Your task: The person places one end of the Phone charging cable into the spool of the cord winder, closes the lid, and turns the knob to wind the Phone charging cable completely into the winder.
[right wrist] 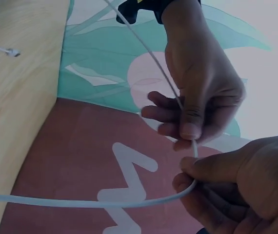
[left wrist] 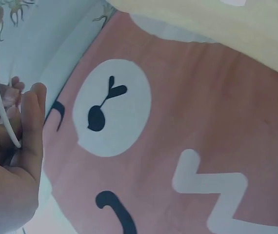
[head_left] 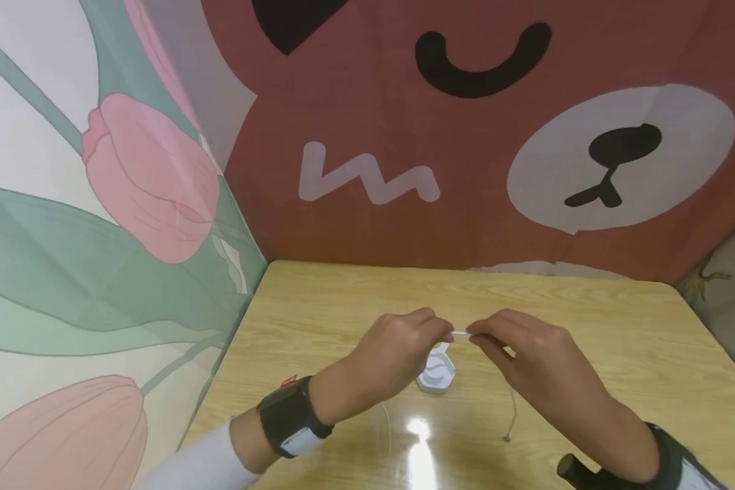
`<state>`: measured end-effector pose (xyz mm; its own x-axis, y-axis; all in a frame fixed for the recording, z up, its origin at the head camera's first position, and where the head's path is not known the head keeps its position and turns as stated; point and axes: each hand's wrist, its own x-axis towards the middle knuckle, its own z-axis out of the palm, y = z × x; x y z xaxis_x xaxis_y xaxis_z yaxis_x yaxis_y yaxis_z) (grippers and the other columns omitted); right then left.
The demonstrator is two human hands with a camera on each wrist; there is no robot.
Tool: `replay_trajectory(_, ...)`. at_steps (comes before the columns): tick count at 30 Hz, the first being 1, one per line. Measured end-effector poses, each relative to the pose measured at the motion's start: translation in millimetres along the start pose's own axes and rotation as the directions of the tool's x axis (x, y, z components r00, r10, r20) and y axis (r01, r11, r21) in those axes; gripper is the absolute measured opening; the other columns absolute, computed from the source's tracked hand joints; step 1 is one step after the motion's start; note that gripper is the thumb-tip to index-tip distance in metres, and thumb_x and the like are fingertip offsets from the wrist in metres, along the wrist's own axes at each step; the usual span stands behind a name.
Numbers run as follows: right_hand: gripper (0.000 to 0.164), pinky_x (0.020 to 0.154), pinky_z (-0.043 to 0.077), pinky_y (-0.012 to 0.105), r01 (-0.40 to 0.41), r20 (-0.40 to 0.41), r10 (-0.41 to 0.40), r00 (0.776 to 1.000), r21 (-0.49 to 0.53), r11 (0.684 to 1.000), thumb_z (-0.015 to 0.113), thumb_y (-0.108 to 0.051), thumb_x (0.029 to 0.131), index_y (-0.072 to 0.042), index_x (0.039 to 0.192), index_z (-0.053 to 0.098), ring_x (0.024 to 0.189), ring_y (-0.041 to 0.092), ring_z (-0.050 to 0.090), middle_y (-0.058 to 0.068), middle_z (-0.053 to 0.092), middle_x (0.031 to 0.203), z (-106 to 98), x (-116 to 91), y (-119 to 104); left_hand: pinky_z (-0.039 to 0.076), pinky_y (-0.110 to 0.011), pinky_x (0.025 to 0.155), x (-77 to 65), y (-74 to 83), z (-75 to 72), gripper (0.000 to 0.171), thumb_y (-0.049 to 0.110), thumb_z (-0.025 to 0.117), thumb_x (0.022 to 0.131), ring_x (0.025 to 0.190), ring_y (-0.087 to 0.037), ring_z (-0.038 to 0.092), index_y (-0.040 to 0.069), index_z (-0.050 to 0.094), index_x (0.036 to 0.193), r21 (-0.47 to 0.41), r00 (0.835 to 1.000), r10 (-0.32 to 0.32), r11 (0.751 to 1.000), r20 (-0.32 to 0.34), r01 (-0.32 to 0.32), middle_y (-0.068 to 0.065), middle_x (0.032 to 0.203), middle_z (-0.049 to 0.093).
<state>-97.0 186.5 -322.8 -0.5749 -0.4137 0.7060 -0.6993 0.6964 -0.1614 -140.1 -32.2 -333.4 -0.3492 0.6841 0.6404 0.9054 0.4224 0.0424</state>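
Note:
Between both hands runs a thin white cable [head_left: 459, 333], a short straight stretch of it showing above the table. My left hand [head_left: 395, 354] pinches it between thumb and fingers. Close by on the right, my right hand [head_left: 542, 357] pinches the same cable with thumb and fingertips. In the right wrist view, the cable [right wrist: 75, 203] bends at the right fingertips and runs off to the left. One end with a small metal-tipped plug [right wrist: 13, 52] hangs over the table. A small white six-sided case [head_left: 436, 382] sits behind the left hand, partly covered by it.
The light wooden table [head_left: 318, 306] meets a wall cloth with a brown bear face [head_left: 367, 224] at the back and a tulip-print cloth [head_left: 153, 177] on the left. Dark straps [head_left: 294, 415] circle both wrists. Light glares off the table's front.

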Motion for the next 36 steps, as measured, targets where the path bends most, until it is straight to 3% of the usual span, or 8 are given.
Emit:
replay_trajectory(9, 0.059, 0.056, 0.049, 0.011, -0.018, 0.024, 0.021, 0.999, -0.11, 0.994, 0.032, -0.05, 0.108, -0.012, 0.092, 0.074, 0.066, 0.003, 0.062, -0.008, 0.071, 0.086, -8, -11, 11, 0.057, -0.01, 0.069, -13.1, -12.8, -2.7, 0.022, -0.013, 0.073, 0.083, 0.077, -0.008, 0.072, 0.004, 0.073, 0.096, -0.034, 0.998, -0.058, 0.998, 0.009, 0.058, -0.001, 0.085, 0.072)
replay_trajectory(18, 0.061, 0.056, 0.049, 0.015, -0.042, 0.017, 0.045, 0.999, -0.174, 0.984, 0.028, -0.051, 0.108, -0.012, 0.093, 0.073, 0.066, 0.007, 0.063, -0.007, 0.071, 0.086, -18, -22, 29, 0.058, -0.013, 0.067, -21.7, -30.2, -7.7, 0.002, 0.004, 0.072, 0.093, 0.071, -0.008, 0.07, 0.005, 0.074, 0.095, -0.001, 0.994, -0.112, 0.994, -0.012, 0.112, -0.002, 0.08, 0.071)
replay_trajectory(21, 0.061, 0.055, 0.048, 0.014, -0.053, 0.012, 0.056, 0.998, -0.181, 0.982, 0.028, -0.051, 0.108, -0.013, 0.093, 0.073, 0.065, 0.006, 0.061, -0.007, 0.071, 0.087, -20, -26, 36, 0.059, -0.014, 0.068, -23.7, -34.7, -10.6, 0.004, 0.006, 0.071, 0.095, 0.071, -0.008, 0.07, 0.005, 0.074, 0.095, -0.001, 0.99, -0.144, 0.99, -0.008, 0.144, -0.002, 0.08, 0.072)
replay_trajectory(36, 0.061, 0.058, 0.045, 0.012, -0.114, -0.001, 0.115, 0.993, -0.164, 0.98, 0.028, -0.055, 0.105, -0.015, 0.094, 0.074, 0.067, 0.006, 0.059, -0.008, 0.072, 0.089, -27, -39, 52, 0.06, -0.014, 0.071, -36.9, -48.6, -14.8, 0.009, -0.001, 0.077, 0.088, 0.072, -0.011, 0.073, 0.004, 0.075, 0.094, -0.025, 0.973, -0.229, 0.973, -0.041, 0.228, -0.004, 0.08, 0.072)
